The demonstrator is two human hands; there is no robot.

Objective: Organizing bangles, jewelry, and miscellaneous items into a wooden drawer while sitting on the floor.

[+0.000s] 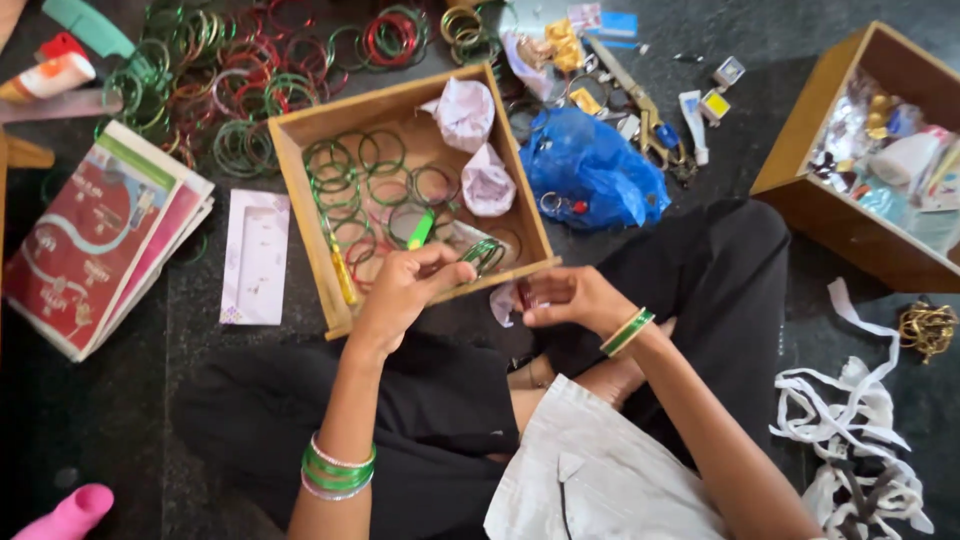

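Bangles (484, 254) are pinched by left hand (402, 290) over wooden drawer (300, 190); small item, unclear, is gripped by right hand (568, 298); gentle handling is advised.

Two bare arms reach forward from the bottom of the view, seen from above. The left hand (400, 290) sits a little ahead of the right, its wrist bent and its fingers (445, 268) curled inward, thumb and fingertips pinched together. The right hand (570, 298) lies close beside it — knuckles up, fingers folded in toward the left hand. The forearms slant toward each other, hands near but not touching. The person sits cross-legged — both knees spread wide.
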